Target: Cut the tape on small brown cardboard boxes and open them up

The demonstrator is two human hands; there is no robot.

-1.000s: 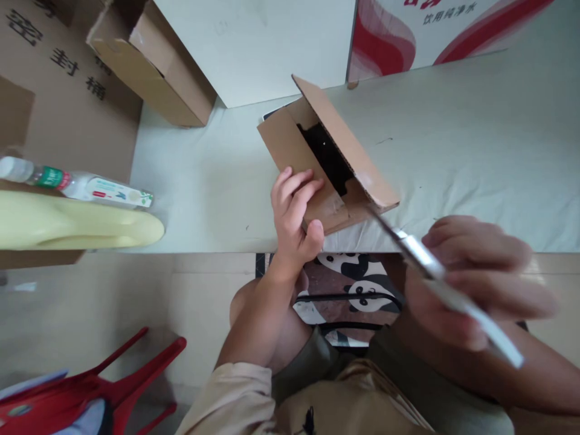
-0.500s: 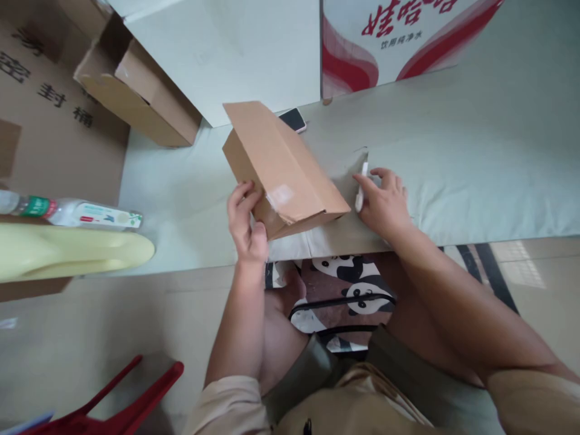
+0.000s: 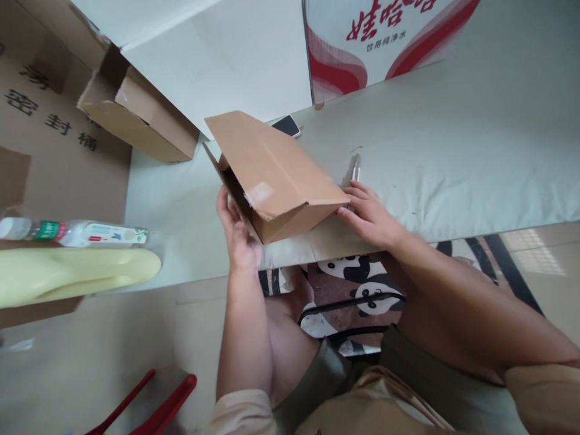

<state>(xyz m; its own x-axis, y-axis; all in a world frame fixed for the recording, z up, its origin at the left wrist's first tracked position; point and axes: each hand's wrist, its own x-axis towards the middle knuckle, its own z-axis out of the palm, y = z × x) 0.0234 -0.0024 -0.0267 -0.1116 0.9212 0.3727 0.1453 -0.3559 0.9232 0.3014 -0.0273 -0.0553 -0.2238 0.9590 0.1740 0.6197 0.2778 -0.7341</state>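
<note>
A brown cardboard box (image 3: 290, 175) sits tilted on the cloth-covered table, its left side gaping along a loose flap. My left hand (image 3: 240, 235) grips that flap at the near left edge, the fingertips partly hidden behind the cardboard. At the box's right corner is my right hand (image 3: 369, 214), fingers stretched out and the tips touching or very near the cardboard. Just beyond those fingers a utility knife (image 3: 356, 169) lies on the cloth, out of the hand. A torn strip of clear tape (image 3: 260, 193) shows on the box's upper face.
Behind the box lies a phone (image 3: 287, 125), by a large white carton (image 3: 222, 54) and a red-and-white carton (image 3: 344, 66). Another open cardboard box (image 3: 149, 121) stands left. A plastic bottle (image 3: 99, 233) and a pale yellow plastic object (image 3: 81, 272) lie at the left edge.
My right hand has let go of the utility knife and moved left to the box's corner. The left flap has swung outward under my left hand, and a dark gap shows.
</note>
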